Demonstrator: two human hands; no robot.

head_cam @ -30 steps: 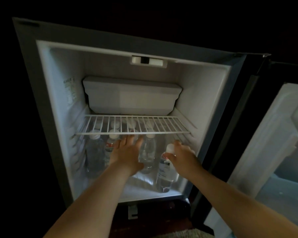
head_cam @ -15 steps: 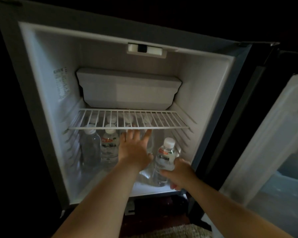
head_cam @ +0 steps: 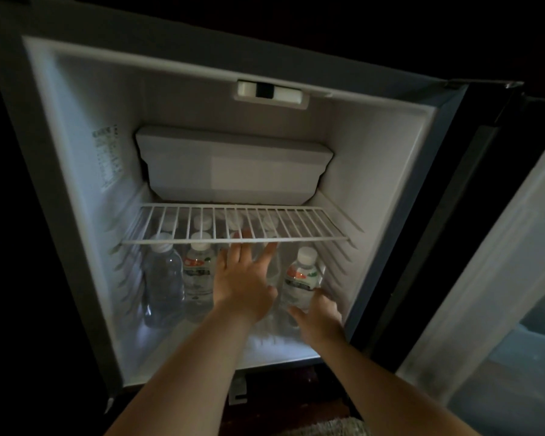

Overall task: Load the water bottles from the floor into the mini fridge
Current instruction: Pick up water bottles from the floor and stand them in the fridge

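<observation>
The mini fridge (head_cam: pixel 387 196) stands open, with several clear water bottles upright on its floor under the wire shelf (head_cam: pixel 233 237). My left hand (head_cam: pixel 244 281) reaches in with fingers spread, in front of a middle bottle it mostly hides. My right hand (head_cam: pixel 320 316) sits at the base of the front right bottle (head_cam: pixel 301 278), which has a white cap and an orange-and-green label; fingers are apart and just touching or barely off it. A plain bottle (head_cam: pixel 162 278) and a labelled bottle (head_cam: pixel 199 275) stand at the left.
A white freezer box (head_cam: pixel 233 165) fills the top back of the fridge. The fridge door (head_cam: pixel 501 294) hangs open at the right with a pale inner liner. A strip of rug (head_cam: pixel 321 427) shows at the bottom. The surroundings are dark.
My right hand slid from the bottle's cap down to its base and loosened its grip as the bottle came to stand at the front right. My left hand stayed by the middle bottle.
</observation>
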